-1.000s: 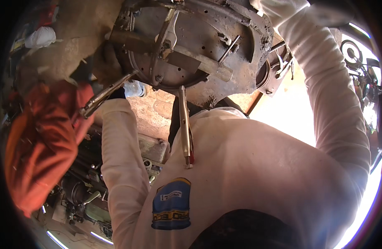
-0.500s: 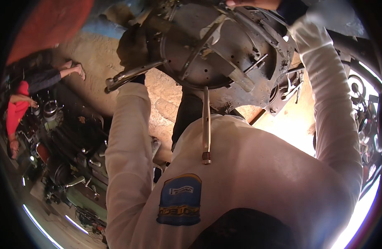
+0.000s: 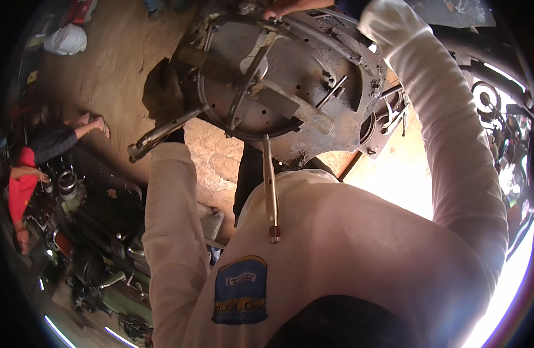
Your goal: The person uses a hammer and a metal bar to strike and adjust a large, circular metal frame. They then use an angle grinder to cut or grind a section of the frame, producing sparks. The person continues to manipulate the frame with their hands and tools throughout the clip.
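Note:
A large round dark metal plate assembly [image 3: 281, 93] fills the top middle, with bars, brackets and small holes on its face. At its far edge my right hand [image 3: 287, 7] is closed on the rim, partly cut off by the picture's top. My left sleeve [image 3: 171, 168] reaches the plate's left side; its dark cuff shows, but the fingers are hidden behind a metal rod [image 3: 168, 132] that sticks out there. Another slim metal rod [image 3: 270, 188] with a reddish-brown end points from the plate's near edge toward my white shirt [image 3: 348, 232].
To the left, a person in a red top [image 3: 23, 180] sits beside machine parts [image 3: 69, 185]. A white bundle [image 3: 65, 39] lies at the far left. A dark rounded shape [image 3: 162, 87] is beside the plate. Motorcycle-like parts [image 3: 499, 116] stand at the right.
The view has shifted, bringing the white bundle into sight. The plate and both my arms appear farther left. My right hand stays on the plate's far edge.

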{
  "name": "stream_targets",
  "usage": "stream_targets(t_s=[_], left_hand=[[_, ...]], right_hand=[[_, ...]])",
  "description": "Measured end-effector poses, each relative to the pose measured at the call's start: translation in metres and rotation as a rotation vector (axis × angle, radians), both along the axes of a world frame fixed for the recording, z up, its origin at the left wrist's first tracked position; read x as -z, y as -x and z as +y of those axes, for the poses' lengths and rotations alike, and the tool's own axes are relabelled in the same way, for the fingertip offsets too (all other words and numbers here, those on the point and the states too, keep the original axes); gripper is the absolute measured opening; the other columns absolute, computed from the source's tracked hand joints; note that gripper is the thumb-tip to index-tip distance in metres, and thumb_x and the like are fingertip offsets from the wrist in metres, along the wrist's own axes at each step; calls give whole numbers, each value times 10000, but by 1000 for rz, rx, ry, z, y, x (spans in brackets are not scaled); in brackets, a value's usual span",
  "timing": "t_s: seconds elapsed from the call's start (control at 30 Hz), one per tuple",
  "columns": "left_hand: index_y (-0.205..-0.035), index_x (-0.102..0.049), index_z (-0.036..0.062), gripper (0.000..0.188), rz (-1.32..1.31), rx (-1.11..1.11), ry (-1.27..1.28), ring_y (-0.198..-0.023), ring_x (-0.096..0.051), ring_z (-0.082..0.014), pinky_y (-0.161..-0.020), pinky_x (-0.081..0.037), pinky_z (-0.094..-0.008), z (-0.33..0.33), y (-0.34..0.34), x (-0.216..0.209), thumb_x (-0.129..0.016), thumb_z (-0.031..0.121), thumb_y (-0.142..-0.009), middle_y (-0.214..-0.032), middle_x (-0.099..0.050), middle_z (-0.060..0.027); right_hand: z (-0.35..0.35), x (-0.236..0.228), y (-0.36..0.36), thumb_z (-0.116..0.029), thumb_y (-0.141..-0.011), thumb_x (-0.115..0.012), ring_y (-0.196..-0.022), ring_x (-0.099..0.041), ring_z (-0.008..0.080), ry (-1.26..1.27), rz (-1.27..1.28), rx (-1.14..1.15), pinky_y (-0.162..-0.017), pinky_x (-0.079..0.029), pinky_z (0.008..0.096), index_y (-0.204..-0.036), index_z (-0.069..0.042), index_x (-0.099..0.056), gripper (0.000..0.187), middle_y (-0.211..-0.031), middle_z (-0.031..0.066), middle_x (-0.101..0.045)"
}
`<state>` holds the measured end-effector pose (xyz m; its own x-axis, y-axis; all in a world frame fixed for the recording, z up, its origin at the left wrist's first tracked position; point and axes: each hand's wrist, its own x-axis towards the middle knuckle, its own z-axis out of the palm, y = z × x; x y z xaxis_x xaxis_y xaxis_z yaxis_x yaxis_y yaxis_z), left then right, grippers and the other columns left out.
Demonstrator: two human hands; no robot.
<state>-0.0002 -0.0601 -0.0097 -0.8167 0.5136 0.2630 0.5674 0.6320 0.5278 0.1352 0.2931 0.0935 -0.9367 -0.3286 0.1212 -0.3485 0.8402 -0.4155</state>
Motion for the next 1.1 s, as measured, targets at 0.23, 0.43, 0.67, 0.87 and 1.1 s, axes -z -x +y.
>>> stream_targets(t_s=[0.23, 0.43, 0.67, 0.87, 1.1], left_hand=[[-1171, -722, 49, 389, -149, -94, -34, -1071, -682, -362, -946, -519, -436, 1, -7, -7, -584, 358, -977, -1162, -720, -172], [-1144, -722, 35, 373, -142, -24, -104, -1009, -697, -309, -920, -518, -413, 3, -3, -2, -580, 345, -994, -1083, -735, -146], [-1155, -723, 57, 395, -134, -96, -41, -1005, -699, -314, -921, -523, -420, -9, -6, -3, -592, 389, -987, -1089, -732, -157], [-1165, -723, 64, 408, -133, -85, -18, -1017, -698, -318, -923, -524, -421, 3, -6, -5, -590, 404, -983, -1103, -732, -156], [-1179, -722, 74, 425, -53, -37, 83, -1036, -696, -321, -925, -525, -423, -6, 2, 0, -580, 423, -981, -1122, -732, -151]], right_hand=[[-7, 18, 31, -449, -791, -717, -738, -653, 340, -38, 40, -122, -674, -500, 449, -726, -100, -744, 357, -713, 112, -686], [-11, 11, 18, -456, -791, -724, -780, -657, 343, -43, -33, -31, -697, -500, 468, -728, -102, -742, 360, -722, 119, -683], [-19, 56, -75, -382, -874, -719, -778, -653, 286, -128, 335, 138, -714, -513, 432, -841, -103, -756, 284, -780, 84, -700], [-68, 31, -157, -329, -938, -672, -738, -680, 259, 10, 148, 595, -681, -555, 405, -891, -130, -767, 226, -834, 33, -742], [-30, -10, -134, -409, -817, -757, -718, -649, 304, 83, -27, 753, -666, -496, 439, -696, -107, -733, 326, -671, 88, -656]])
